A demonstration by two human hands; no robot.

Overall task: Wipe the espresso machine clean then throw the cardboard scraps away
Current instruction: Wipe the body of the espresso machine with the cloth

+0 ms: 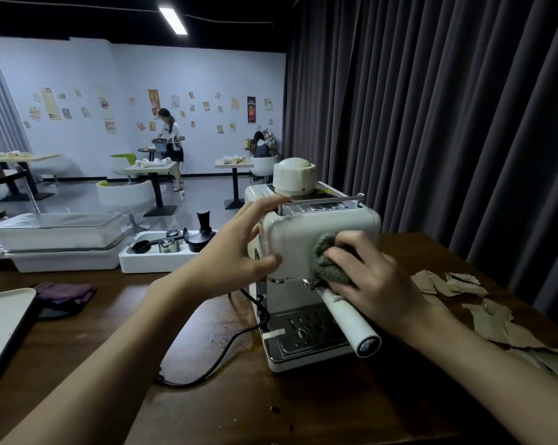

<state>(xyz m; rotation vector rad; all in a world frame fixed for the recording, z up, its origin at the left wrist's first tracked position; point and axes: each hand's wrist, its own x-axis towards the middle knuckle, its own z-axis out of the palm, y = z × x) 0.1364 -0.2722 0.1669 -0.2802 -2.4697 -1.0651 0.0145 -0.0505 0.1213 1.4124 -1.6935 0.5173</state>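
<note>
Cream, rounded espresso machine (303, 231), grimy on top; spread left hand (235, 252) steadies it, right hand (374, 277) clutches a bunched green cloth (323, 255).

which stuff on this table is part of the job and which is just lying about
Job: espresso machine, green cloth in right hand, left hand bracing the machine, cardboard scraps.
Lying about: purple cloth, coffee tool tray, lidded white container, beige tray.

espresso machine (303, 228): smooth cream plastic, glossy
top rail (322, 200): polished metal
drip grate (306, 332): shiny metal, perforated
cloth (325, 261): green, coarse knitted weave, matt
desk (303, 406): dark wood, dull sheen, stained
cardboard scraps (496, 326): brown, matt, rough torn edges
curtain (447, 107): dark matt fabric
</note>
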